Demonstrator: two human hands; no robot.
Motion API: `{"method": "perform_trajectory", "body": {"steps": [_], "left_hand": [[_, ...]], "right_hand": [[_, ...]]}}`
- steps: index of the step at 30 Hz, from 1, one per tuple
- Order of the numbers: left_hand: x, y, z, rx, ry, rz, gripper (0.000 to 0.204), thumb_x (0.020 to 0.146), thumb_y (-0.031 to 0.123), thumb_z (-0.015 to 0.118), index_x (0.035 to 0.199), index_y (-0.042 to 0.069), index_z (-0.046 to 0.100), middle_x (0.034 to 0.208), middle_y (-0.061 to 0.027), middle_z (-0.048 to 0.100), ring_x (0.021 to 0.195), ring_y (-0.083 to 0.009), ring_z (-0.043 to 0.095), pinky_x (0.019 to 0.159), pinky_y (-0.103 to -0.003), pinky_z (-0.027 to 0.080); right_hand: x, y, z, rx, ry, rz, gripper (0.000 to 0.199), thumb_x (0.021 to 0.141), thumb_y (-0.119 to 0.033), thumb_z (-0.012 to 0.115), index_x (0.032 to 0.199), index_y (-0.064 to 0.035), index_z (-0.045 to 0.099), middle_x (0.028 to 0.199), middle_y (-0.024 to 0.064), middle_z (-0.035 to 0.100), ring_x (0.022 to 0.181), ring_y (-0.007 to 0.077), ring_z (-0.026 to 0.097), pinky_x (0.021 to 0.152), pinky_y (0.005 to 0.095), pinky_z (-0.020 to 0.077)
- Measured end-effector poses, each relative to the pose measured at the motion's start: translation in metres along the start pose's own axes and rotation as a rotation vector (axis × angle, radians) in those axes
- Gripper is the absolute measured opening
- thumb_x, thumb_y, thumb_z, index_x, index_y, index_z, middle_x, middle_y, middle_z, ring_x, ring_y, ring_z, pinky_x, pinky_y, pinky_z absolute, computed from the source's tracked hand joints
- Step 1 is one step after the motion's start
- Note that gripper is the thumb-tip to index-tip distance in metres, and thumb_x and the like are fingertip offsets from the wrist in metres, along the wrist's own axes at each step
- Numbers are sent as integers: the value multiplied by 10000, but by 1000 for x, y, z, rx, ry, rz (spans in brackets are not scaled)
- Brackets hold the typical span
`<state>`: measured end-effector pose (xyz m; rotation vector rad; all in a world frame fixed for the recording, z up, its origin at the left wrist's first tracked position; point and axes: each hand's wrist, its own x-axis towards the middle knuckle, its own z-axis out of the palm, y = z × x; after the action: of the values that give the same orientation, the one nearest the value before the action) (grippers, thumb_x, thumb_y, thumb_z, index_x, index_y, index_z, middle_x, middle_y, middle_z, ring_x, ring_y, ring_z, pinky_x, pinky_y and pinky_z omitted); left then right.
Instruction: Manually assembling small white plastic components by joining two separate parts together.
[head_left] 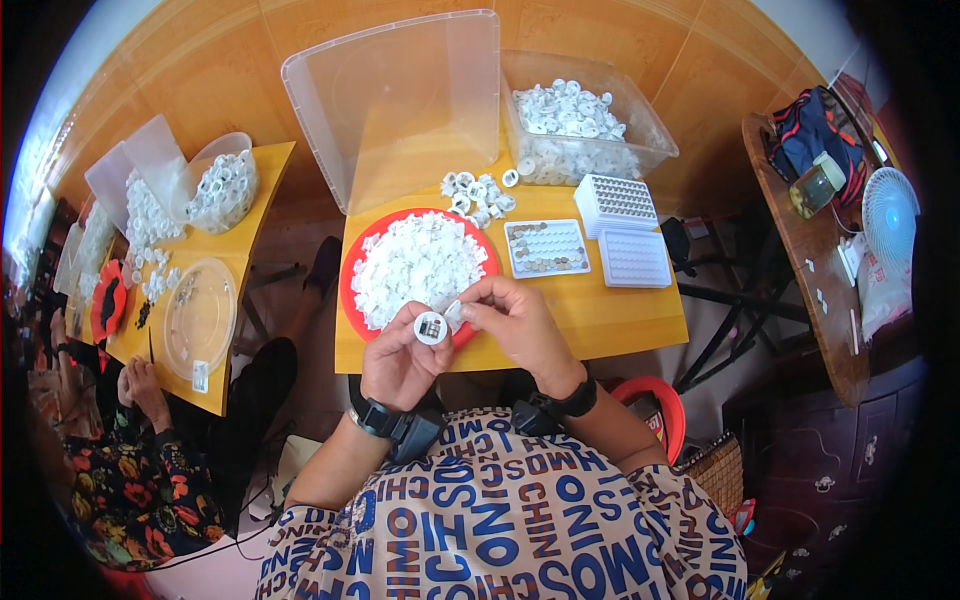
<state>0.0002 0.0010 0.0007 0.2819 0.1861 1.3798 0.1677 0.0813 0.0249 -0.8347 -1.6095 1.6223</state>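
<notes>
L hand (402,362): 1 rd. wht. pc. (431,328), 2 yel. tables (620,322) (262,180), 1 brn. table (836,335), 1 fan (889,217), 1 jar (812,191).

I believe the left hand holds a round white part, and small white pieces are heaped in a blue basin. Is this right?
The basin is red, not blue, as the head view shows. The left hand does hold a round white part, and small white pieces are heaped there.

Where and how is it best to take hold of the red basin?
Probably by two opposite parts of the rim of the red basin, left and right, coming from outside: there the rim curves bare around the heap of white pieces. Holding both sides also suits its wide, round, well-filled shape.
</notes>
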Motion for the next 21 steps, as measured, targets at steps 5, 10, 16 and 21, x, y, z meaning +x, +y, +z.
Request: {"method": "perform_trajectory", "body": {"steps": [5,10,16,21], "left_hand": [[1,1,-2,54,9,34,185,910,134,566,1055,23,537,975,-132,640,884,-240,644,749,-315,534],[2,0,1,180,71,68,198,920,181,562,1050,38,520,914,-117,638,744,-205,634,670,-285,525],[1,0,3,220,78,67,164,937,154,534,1050,35,519,891,-110,638,717,-198,633,668,-281,523],[0,-1,5,242,92,58,157,941,153,528,1043,34,515,882,-103,636,709,-193,630,652,-273,511]], "right_hand": [[-1,-16,1,102,14,-156,97,846,-13,646,941,3,634,922,35,629,822,88,594,722,232,491],[-7,-26,15,-54,-22,-204,74,839,-4,645,911,4,627,932,57,607,829,122,608,733,256,507],[-8,-26,19,-105,-10,-231,71,828,-9,651,885,22,623,929,79,607,798,150,623,728,269,517],[-9,-28,19,-173,6,-252,82,814,-28,663,869,19,625,924,93,614,787,179,631,718,276,514]]}}
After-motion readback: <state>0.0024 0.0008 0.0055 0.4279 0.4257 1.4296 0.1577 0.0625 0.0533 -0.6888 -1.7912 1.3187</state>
